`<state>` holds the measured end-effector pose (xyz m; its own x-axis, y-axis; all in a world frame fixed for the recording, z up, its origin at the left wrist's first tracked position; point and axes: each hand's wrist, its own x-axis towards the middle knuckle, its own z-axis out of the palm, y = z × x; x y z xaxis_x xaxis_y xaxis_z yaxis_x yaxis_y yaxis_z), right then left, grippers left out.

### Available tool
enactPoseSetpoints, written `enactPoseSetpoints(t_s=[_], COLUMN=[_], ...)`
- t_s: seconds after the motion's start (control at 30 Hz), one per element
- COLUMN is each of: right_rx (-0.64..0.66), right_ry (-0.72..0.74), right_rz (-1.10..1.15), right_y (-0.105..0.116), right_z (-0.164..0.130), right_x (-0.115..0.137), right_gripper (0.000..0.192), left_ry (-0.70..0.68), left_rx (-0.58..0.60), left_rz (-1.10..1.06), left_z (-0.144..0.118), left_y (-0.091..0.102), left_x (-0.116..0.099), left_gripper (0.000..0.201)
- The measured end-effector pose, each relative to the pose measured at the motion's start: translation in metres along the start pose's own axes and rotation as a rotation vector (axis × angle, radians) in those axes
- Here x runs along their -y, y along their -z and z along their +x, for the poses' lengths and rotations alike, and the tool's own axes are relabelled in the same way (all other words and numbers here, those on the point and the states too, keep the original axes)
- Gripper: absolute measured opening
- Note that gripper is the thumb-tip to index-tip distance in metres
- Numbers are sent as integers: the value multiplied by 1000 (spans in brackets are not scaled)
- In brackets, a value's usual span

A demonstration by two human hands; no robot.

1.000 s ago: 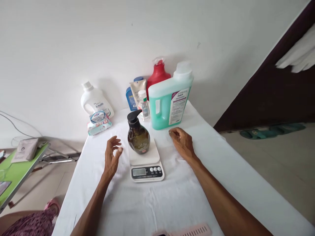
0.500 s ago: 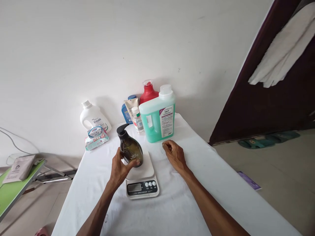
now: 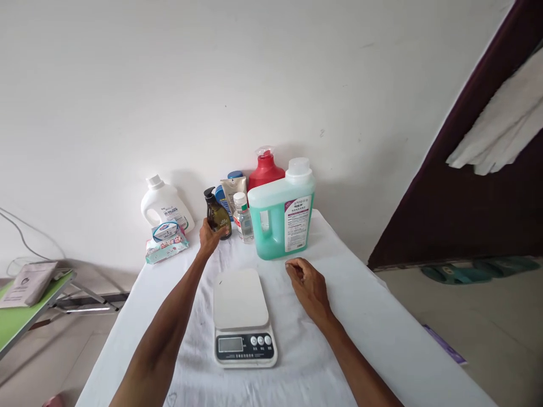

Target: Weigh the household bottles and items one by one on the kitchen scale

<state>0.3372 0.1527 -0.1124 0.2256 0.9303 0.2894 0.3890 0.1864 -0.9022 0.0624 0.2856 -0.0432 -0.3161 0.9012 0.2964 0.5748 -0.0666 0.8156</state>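
Observation:
My left hand [image 3: 210, 236] is closed round the lower part of a dark green pump bottle [image 3: 219, 219] with a black pump head. It holds the bottle at the back of the table, left of a small clear bottle [image 3: 243, 221] with a white cap. My right hand [image 3: 309, 284] rests on the cloth with its fingers curled in, just in front of a large jug of green liquid [image 3: 278, 226]; whether anything is in those fingers is hidden. Between my forearms lies a white digital kitchen scale [image 3: 241, 299] with a bare plate and a blank display.
Behind stand a red bottle [image 3: 265, 169], a beige tube [image 3: 232, 189] and a blue bottle [image 3: 221, 198]. At the back left are a white detergent jug [image 3: 163, 200] and a wipes pack [image 3: 167, 246]. A green side table [image 3: 34, 305] is at far left, slippers [image 3: 458, 274] on the floor right.
My left hand has carried the pump bottle off the scale to the back of the table, beside the small clear bottle. My right hand stays near the green jug. The view has shifted slightly.

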Motion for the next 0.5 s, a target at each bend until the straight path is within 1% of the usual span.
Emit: enactPoseSetpoints(t_s=[0.13, 0.27, 0.4, 0.5], right_rx=[5, 20, 24, 33], right_ry=[-30, -61, -76, -105], right_rz=[-17, -29, -50, -67], right_y=[2, 3, 3, 4], right_z=[-1, -2, -2, -2], right_x=[5, 8, 8, 7], right_gripper=[34, 36, 38, 41], left_ry=[31, 55, 35, 6], left_rx=[10, 7, 25, 44], left_rz=[15, 36, 28, 0], left_z=[15, 23, 24, 17], left_y=[-18, -28, -34, -31], left_x=[4, 5, 8, 13], left_gripper=[50, 51, 56, 67])
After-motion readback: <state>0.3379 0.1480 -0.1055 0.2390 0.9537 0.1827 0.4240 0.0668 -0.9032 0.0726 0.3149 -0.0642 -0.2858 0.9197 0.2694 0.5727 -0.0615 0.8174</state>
